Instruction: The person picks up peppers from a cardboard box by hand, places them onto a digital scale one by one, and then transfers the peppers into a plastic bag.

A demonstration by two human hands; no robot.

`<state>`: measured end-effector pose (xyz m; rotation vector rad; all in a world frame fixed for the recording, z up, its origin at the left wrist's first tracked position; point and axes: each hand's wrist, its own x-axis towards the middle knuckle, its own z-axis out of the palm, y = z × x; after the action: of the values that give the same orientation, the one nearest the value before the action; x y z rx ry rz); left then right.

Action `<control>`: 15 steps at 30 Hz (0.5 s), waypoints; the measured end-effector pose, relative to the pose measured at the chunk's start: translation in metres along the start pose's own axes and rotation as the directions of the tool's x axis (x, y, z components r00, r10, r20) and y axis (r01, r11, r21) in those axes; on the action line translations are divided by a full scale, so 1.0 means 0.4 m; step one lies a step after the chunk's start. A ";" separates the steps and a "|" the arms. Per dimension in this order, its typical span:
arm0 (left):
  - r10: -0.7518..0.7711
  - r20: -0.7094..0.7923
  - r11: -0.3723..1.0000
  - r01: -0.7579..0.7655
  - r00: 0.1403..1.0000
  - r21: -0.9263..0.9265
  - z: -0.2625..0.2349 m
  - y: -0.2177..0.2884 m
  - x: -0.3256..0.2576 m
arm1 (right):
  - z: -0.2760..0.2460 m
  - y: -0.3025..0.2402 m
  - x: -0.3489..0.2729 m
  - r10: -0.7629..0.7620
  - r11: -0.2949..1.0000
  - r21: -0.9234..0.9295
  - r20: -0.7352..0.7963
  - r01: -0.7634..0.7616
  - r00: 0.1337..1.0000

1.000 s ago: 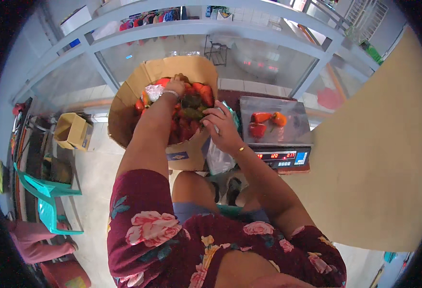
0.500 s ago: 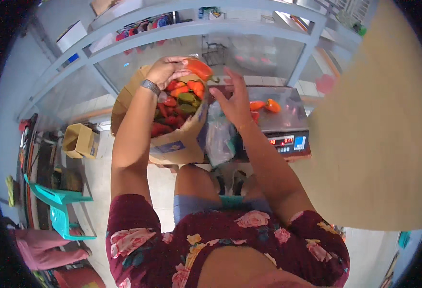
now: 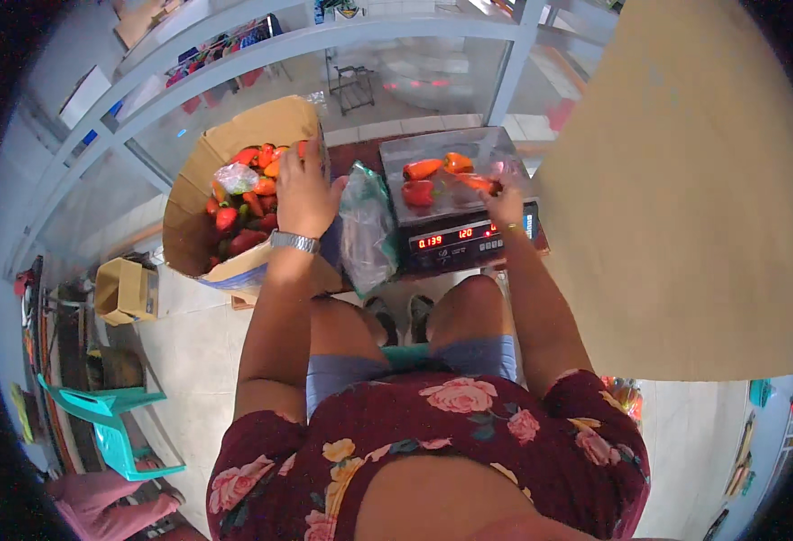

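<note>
My right hand (image 3: pixel 507 209) pinches the stem end of an orange-red pepper (image 3: pixel 476 182) over the metal plate of a digital scale (image 3: pixel 496 144). Two orange peppers (image 3: pixel 423 169) and a red pepper (image 3: pixel 417 193) lie on that plate. At the right edge of a cardboard box (image 3: pixel 184 225), my left hand (image 3: pixel 306 200) reaches in with its thumb spread away from the fingers. Its fingertips are close to a red pepper (image 3: pixel 302 149); a firm hold on it does not show. Red, orange and a few green peppers (image 3: pixel 250 212) fill the box, with a crumpled clear plastic bag (image 3: pixel 237 178) among them.
Between box and scale lies a clear-and-green plastic bag (image 3: pixel 367 230). A large tan panel (image 3: pixel 676 207) stands close on the right. Glass with grey framing (image 3: pixel 324 45) runs behind. At left are a small carton (image 3: pixel 126 290) and a green plastic chair (image 3: pixel 112 410).
The pepper from my left hand is gone from there; my right hand now holds one at the scale. My left hand has lowered to the box's edge. The whole view has shifted.
</note>
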<state>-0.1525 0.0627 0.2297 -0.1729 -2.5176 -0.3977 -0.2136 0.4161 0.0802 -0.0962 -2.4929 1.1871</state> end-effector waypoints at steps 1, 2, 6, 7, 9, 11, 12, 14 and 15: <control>-0.010 0.001 1.000 0.010 1.000 0.007 0.002 -0.011 -0.003 | 0.023 -0.003 -0.007 -0.004 1.000 0.004 0.011 0.004 1.000; -0.085 0.074 0.996 0.087 0.994 -0.018 0.009 -0.017 0.006 | 0.050 -0.012 -0.017 -0.034 0.996 -0.083 -0.016 0.033 0.999; -0.192 0.129 0.970 0.208 0.973 -0.129 0.040 -0.041 0.024 | 0.130 -0.021 -0.033 -0.056 0.993 -0.109 -0.141 0.040 0.988; -0.186 0.137 0.970 0.205 0.973 -0.132 0.043 -0.040 0.020 | 0.137 -0.028 -0.044 -0.047 0.988 -0.152 -0.160 0.023 0.986; -0.123 0.101 0.987 0.133 0.987 -0.094 0.046 -0.034 0.018 | 0.138 -0.040 -0.046 0.019 0.994 -0.102 -0.148 -0.034 0.989; -0.135 0.104 0.985 0.145 0.985 -0.091 0.045 -0.041 0.015 | 0.125 -0.068 -0.063 -0.131 0.963 -0.259 -0.230 0.069 0.964; -0.148 0.097 0.984 0.156 0.984 -0.082 0.046 -0.045 0.014 | 0.107 -0.086 -0.073 -0.125 0.959 -0.279 -0.231 0.057 0.965; -0.144 0.116 0.983 0.156 0.983 -0.099 0.051 -0.044 0.015 | 0.058 -0.095 -0.099 -0.163 0.943 -0.322 -0.217 0.087 0.962; -0.146 0.126 0.981 0.160 0.981 -0.110 0.057 -0.046 0.015 | 0.038 -0.096 -0.116 -0.210 0.925 -0.358 -0.199 0.128 0.957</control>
<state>-0.1733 0.0529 0.2108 -0.0496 -2.6330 -0.6182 -0.1723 0.3700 0.0866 -0.1017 -2.4126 0.6237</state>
